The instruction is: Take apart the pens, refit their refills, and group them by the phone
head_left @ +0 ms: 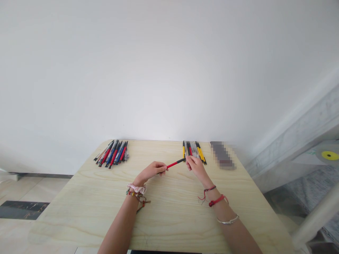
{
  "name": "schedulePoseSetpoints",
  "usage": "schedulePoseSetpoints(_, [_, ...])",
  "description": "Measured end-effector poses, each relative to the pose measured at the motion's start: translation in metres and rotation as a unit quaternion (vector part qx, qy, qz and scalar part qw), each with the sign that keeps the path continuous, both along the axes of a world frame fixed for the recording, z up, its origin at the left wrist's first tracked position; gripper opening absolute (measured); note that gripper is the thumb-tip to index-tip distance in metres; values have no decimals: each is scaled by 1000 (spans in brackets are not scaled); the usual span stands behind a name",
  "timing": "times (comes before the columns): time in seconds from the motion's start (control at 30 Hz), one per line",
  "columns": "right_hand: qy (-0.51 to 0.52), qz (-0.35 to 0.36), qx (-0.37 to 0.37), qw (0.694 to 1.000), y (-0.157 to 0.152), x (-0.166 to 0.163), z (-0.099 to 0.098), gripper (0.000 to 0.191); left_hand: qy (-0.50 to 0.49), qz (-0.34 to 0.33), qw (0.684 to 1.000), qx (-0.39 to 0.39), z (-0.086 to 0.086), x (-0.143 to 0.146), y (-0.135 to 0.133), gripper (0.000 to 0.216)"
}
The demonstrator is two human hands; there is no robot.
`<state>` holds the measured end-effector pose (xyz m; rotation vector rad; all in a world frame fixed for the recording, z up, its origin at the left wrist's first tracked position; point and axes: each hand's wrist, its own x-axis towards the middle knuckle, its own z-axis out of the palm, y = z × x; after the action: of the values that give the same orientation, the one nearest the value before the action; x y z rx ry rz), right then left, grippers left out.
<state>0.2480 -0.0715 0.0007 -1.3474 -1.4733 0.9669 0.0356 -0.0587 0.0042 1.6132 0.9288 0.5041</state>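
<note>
My left hand (152,171) is closed round a red pen with a black tip (175,163), holding it slanted above the middle of the pale wooden table (169,211). My right hand (195,165) has its fingers pinched at the pen's black tip end. Just beyond the right hand lies a row of yellow, red and clear pens (194,151). A second pile of red, blue and black pens (112,153) lies at the table's far left, away from both hands.
A blurred dark oblong object (222,155) lies at the far right of the table. A white wall stands right behind the table's far edge. A marble-patterned surface with a yellow disc (329,155) is off to the right.
</note>
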Motion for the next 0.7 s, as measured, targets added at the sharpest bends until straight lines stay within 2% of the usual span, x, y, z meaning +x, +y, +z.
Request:
schedulePoseSetpoints(0.27, [7,13,-22,1000,3,3,-6,41,47,21,997,60,-3,-1,3,26])
schedulePoseSetpoints(0.43, [-50,42,26,998,4,5,-8,28,51,39,996,60,-4,-3,4,29])
schedulePoseSetpoints(0.53, [-38,54,49,997,4,4,-9,20,47,49,997,47,-4,-4,4,31])
schedulePoseSetpoints(0.7, [-31,35,13,999,4,2,-13,26,60,66,994,58,-3,-3,4,29])
